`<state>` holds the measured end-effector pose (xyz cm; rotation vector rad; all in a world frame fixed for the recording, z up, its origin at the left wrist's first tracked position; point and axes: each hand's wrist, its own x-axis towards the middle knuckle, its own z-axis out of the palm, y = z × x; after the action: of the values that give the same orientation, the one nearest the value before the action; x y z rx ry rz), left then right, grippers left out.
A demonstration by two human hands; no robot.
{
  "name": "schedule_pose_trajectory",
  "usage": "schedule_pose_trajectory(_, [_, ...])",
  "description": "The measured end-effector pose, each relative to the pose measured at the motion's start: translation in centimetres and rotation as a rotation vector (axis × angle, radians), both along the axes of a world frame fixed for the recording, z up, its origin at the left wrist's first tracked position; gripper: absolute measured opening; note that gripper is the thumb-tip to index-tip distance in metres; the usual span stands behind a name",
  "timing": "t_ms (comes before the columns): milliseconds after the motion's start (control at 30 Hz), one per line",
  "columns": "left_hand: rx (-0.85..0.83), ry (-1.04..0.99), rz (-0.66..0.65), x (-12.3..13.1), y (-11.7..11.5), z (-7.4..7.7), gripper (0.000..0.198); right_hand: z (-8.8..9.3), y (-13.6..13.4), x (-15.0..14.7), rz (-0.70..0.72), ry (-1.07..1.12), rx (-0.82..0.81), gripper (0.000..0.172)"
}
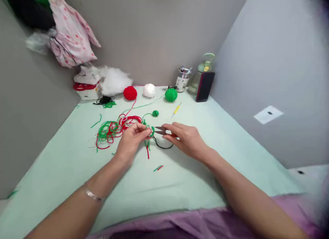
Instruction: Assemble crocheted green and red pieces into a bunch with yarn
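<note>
Between the thumb and fingers of my left hand [133, 139] is a small green and white crocheted piece [151, 131]. Green and red yarn ends [147, 151] hang below it, and a dark cord [164, 147] curves off to its right. My right hand [185, 138] is closed around small scissors [161, 130], whose blades are parted and point left at the edge of the piece. Whether a strand lies between the blades is too small to tell. A little green crocheted ball [155, 113] sits just beyond, on a green strand.
Tangled red and green yarn [110, 131] lies left of my hands. Behind stand red [130, 93], white [149, 90] and green [171, 94] yarn balls, white stuffing [115, 82], a pen cup [182, 82], a bottle [196, 82] and a phone [205, 86]. A yellow-handled hook [177, 109] lies right.
</note>
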<state>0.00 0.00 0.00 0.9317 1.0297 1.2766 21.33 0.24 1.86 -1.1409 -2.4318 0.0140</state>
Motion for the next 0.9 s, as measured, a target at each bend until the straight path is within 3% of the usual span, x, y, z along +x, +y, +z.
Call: schedule_pose_trajectory(900, [0.005, -0.02, -0.05, -0.04, -0.41, -0.36, 0.023, -0.09, -0.14, -0.37, 0.024, -0.076, -0.029, 0.03])
